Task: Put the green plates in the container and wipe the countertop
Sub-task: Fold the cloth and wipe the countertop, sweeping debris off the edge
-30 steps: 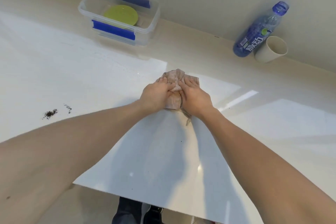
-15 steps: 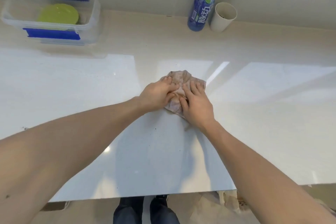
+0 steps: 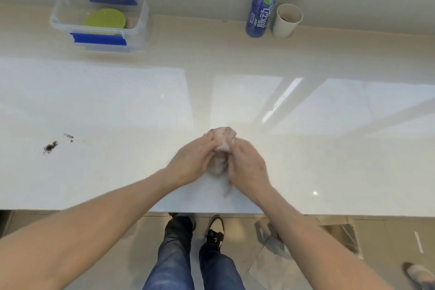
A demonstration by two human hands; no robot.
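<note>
Both hands, left hand (image 3: 191, 162) and right hand (image 3: 247, 165), bunch the cloth (image 3: 222, 142); press flat, sweep toward crumbs (image 3: 50, 147) at nine o'clock

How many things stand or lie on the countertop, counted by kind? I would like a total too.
Clear container: 1
Green plates, a stack, count unclear: at least 1
Blue bottle: 1
Paper cup: 1
Cloth: 1
Total: at least 5

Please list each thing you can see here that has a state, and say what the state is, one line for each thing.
Clear plastic container with blue clips: open, no lid on.
Green round plates: inside the container.
Blue plastic drink bottle: upright, no cap visible.
White paper cup: upright, open.
Pinkish crumpled cloth: bunched between both hands.
Left hand: gripping the cloth.
Right hand: gripping the cloth.
Dark crumbs: unwiped on the white countertop.
</note>
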